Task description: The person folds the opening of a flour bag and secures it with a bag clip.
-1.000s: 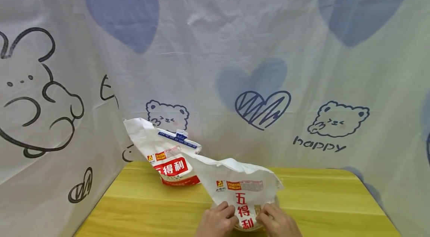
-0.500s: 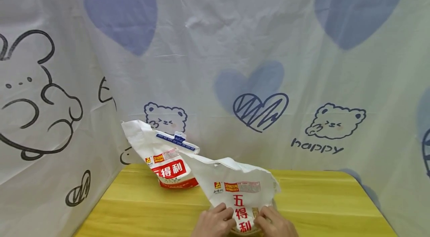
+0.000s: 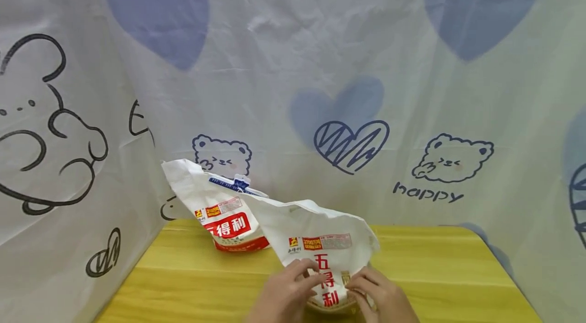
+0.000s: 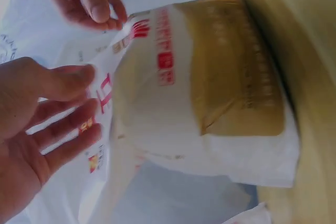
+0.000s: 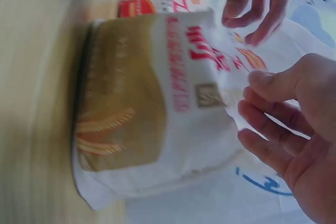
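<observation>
A white flour bag (image 3: 320, 226) with red lettering and a brown lower part stands in front of me, its tall top leaning back. My left hand (image 3: 286, 287) is at its left front; in the left wrist view its fingers (image 4: 73, 148) are spread and loosely bent against or close to the bag, thumb apart from them. At the right front, my right hand (image 3: 380, 292) pinches the bag's front between thumb and fingertips. The right wrist view shows the bag's brown side (image 5: 123, 98) with wheat ears printed on it.
A second flour bag (image 3: 233, 226) with a red label stands behind to the left, a blue-and-white clip (image 3: 238, 184) across its top. Both bags stand on a yellow wood-grain table (image 3: 439, 262). A printed white cloth (image 3: 274, 58) hangs behind and on the left.
My left hand has loosened from the bag's front, and its fingers have lifted and spread. My right hand stays at the bag's right front. The head view has shifted slightly.
</observation>
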`<control>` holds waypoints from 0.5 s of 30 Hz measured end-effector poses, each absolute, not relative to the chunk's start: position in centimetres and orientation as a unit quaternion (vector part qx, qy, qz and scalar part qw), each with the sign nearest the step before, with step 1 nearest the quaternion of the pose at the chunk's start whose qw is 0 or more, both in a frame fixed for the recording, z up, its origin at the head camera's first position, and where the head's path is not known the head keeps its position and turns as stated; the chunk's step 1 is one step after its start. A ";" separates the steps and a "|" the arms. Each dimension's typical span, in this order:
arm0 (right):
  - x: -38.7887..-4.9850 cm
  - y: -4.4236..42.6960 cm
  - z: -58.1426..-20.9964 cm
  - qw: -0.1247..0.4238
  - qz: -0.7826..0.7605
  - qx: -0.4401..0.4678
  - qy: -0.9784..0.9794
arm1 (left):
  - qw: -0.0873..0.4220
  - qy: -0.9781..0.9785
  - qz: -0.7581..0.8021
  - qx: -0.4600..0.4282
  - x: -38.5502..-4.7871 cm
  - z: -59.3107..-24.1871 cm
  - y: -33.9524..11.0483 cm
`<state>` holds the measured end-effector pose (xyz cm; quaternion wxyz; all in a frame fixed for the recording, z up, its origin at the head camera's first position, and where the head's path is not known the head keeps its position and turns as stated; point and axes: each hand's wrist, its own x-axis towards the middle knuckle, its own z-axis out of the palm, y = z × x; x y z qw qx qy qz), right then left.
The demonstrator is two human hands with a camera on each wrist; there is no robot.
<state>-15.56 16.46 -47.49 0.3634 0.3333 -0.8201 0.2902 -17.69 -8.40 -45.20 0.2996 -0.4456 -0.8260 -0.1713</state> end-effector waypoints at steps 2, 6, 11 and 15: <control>-15.4 16.8 -46.7 0.363 0.322 0.311 -0.817 | 0.302 -0.815 -0.224 -0.440 -17.8 -44.3 -8.6; -15.2 17.6 -45.2 0.374 0.384 0.256 -0.804 | 0.346 -0.786 -0.274 -0.433 -17.9 -41.9 -8.6; -15.5 18.1 -43.9 0.396 0.490 0.192 -0.753 | 0.444 -0.727 -0.290 -0.436 -18.2 -38.9 -7.9; -16.4 18.0 -43.3 0.391 0.571 0.154 -0.706 | 0.515 -0.680 -0.304 -0.424 -19.1 -36.6 -7.3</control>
